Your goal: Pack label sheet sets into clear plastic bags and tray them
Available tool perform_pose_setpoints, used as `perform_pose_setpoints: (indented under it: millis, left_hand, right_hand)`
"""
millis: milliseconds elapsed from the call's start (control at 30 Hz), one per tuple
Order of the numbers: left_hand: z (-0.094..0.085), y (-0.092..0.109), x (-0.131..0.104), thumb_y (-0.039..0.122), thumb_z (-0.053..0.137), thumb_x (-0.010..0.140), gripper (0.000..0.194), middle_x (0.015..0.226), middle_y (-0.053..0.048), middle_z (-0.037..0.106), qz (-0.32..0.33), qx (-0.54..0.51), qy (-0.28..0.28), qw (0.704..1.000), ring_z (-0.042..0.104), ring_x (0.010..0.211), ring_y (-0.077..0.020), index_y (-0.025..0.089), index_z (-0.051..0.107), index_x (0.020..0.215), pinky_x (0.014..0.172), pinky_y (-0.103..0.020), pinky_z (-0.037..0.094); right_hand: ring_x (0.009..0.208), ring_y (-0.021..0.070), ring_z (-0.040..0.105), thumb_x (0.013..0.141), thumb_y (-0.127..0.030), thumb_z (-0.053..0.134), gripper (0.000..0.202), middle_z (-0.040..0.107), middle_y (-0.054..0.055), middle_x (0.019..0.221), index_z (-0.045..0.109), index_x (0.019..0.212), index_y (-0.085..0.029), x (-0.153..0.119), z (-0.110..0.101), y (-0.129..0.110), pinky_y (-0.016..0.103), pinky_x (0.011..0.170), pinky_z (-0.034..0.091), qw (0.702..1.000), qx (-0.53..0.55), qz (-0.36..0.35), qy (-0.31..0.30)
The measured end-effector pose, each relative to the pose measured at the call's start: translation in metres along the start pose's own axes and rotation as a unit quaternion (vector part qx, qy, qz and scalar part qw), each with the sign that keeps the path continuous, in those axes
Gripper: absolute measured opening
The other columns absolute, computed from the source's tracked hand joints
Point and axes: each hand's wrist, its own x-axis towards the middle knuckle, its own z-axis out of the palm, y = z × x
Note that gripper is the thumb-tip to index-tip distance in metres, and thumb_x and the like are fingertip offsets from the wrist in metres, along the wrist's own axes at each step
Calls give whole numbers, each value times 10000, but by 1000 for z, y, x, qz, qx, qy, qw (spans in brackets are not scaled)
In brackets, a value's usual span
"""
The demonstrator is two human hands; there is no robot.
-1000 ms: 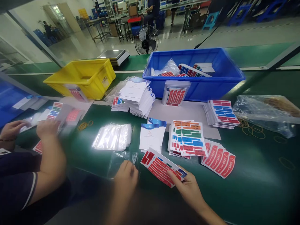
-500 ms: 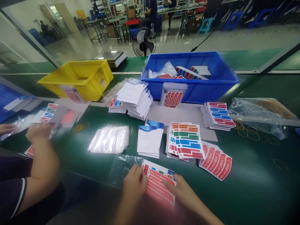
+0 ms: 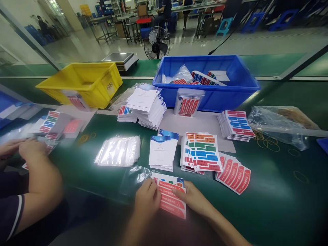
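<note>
Between my hands is a small stack of sticker sheets (image 3: 172,200), a red "Max Level / Min Level" sheet on top and a multicoloured one peeking out behind. My right hand (image 3: 196,200) grips its right side, thumb across the front. At the stack's left edge, my left hand (image 3: 146,198) is closed in a pinch on a clear plastic bag (image 3: 135,176), which spreads out behind it; the fingertips are partly hidden. Just beyond lie white booklets with blue tops (image 3: 161,152), multicoloured sticker sheets (image 3: 206,153), fanned red sticker sheets (image 3: 234,176) and a pile of clear bags (image 3: 118,152).
Behind stand a yellow bin (image 3: 107,85), a blue bin (image 3: 205,92) with packed sets, and a tall booklet stack (image 3: 151,106). More sticker sheets (image 3: 237,124) and rubber bands (image 3: 266,141) lie right. At left, a co-worker's arm (image 3: 43,177) reaches over the table.
My hands and the sticker sheets have shifted slightly left and up in view, with the stack turned a little flatter. The co-worker's hands have come closer together.
</note>
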Motion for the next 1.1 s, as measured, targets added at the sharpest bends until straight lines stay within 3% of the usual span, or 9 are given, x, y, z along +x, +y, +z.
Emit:
perform_pose_setpoints:
  millis: [133,200,300,367,433,633,767,933,1100]
  left_hand:
    - [-1,0,0,114,466,857,123,783,-47,605,9,-14,-3,1000,595,715,-142,181,547,792,651,-235,509]
    - [-2,-1,-1,113,467,860,124,776,-40,596,3,-19,-1,1000,592,705,-138,185,538,788,640,-232,510]
    - [-6,-1,-1,112,470,857,126,785,-33,593,-15,-26,3,1000,594,701,-136,194,523,778,624,-229,508]
    - [-9,0,0,111,473,853,124,799,-34,594,-24,-35,5,999,594,704,-137,198,519,777,619,-231,507]
    - [-11,3,2,104,468,850,130,793,-35,588,-20,-52,5,998,587,700,-137,197,517,773,617,-232,505]
    - [-17,16,5,66,476,828,139,778,-44,581,35,-112,24,993,575,694,-134,181,530,771,622,-229,495]
    - [-30,19,7,59,464,839,168,765,-33,564,-17,-160,52,986,566,682,-117,179,526,739,609,-205,467]
    - [-64,25,14,170,474,877,256,712,5,524,-132,-248,149,948,544,660,-108,187,465,622,607,-208,419]
    - [-80,37,18,338,533,861,367,649,27,498,-156,-358,275,879,475,576,-99,185,409,551,557,-222,358]
  right_hand:
    - [995,345,648,827,-544,617,488,691,152,1092,612,1105,-143,8,10,12,491,875,519,990,-91,-31,103]
    - [1014,327,640,846,-514,612,454,675,149,1119,586,1127,-157,8,12,15,488,911,503,987,-102,-42,118]
    - [1106,289,599,850,-481,636,483,622,124,1226,527,1221,-192,4,9,13,465,984,466,997,-11,-68,28]
    - [1170,266,559,836,-457,671,531,575,102,1298,492,1276,-220,-1,5,10,441,1022,441,993,70,-84,-54]
    - [1177,247,554,820,-415,708,542,577,80,1295,496,1285,-237,-3,4,9,419,1034,431,984,120,-89,-98]
    - [973,231,653,825,-393,706,468,667,64,1106,565,1232,-210,-1,22,13,405,895,525,987,113,-81,-76]
    - [858,205,670,862,-464,636,441,659,88,1111,563,1216,-212,-8,24,8,349,750,578,994,54,-91,-2]
    - [887,216,690,912,-442,563,312,680,104,1095,610,1140,-235,-21,15,-6,298,737,601,984,-45,-150,85]
    - [938,233,697,891,-366,609,316,690,84,1128,611,1195,-281,-26,22,-17,252,756,607,949,-189,-242,71]
